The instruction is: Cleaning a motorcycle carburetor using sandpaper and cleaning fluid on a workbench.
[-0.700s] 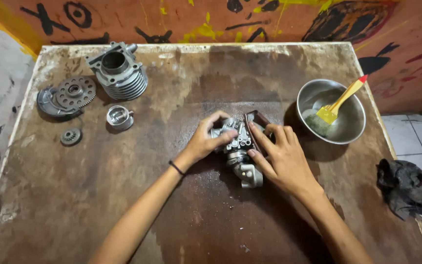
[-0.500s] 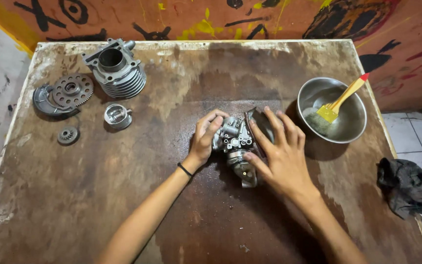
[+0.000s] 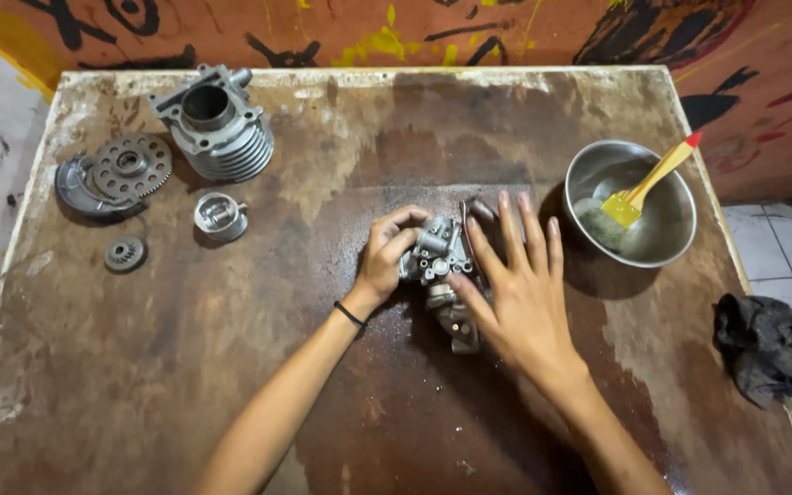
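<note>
The metal engine part (image 3: 440,275) is kept at mid-counter (image 3: 231,385), left of the steel bowl (image 3: 662,234). Left hand (image 3: 387,257) grip remains curled on it; right hand (image 3: 520,293), fingers spread, has flattened over it.

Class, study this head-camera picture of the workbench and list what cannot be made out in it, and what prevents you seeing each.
- Metal carburettor-like part, head view: its right side is hidden under the right hand; the left hand covers its left edge.
- Brush in the steel bowl: bristles blur into grey residue.
- Small gear: teeth too small to count.
- Black rag: folds conceal anything inside.
</note>
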